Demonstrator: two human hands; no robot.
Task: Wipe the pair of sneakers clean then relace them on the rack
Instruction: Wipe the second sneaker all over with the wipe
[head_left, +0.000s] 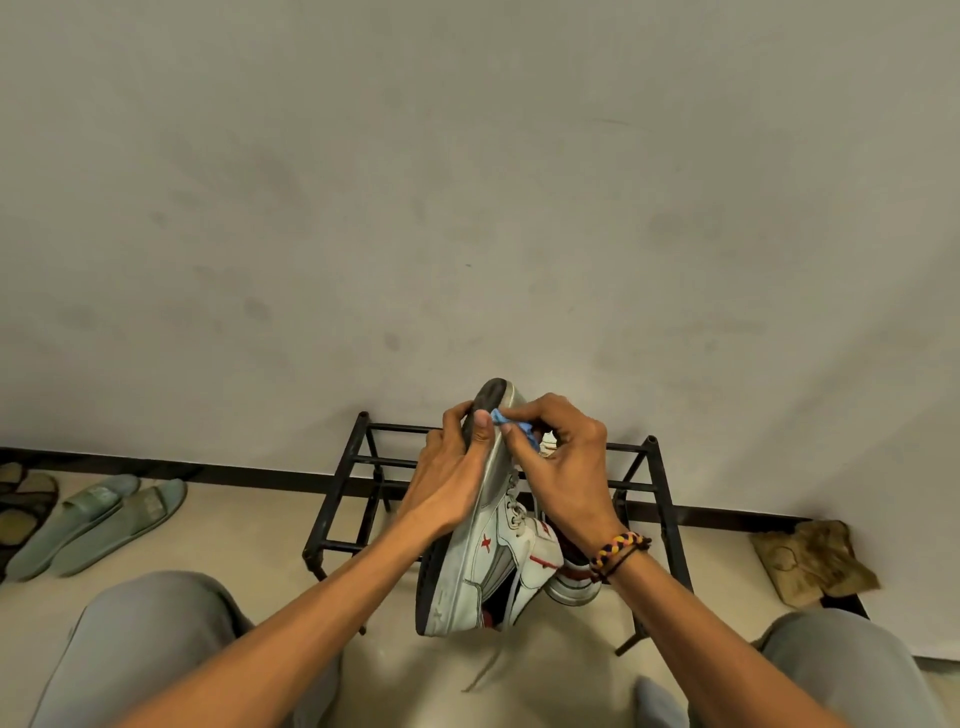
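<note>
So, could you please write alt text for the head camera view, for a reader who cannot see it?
A person's left hand grips a white sneaker by its toe while the right hand pinches a small blue cloth against its sole edge. Behind stands a black metal rack holding the second sneaker; green slides lie on the floor to the left.

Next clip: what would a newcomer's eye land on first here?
Centre frame, the left hand grips a white sneaker held toe-up, while the right hand pinches a blue cloth against its toe edge. Behind stands a black rack; green slides lie on the floor at left.
</note>
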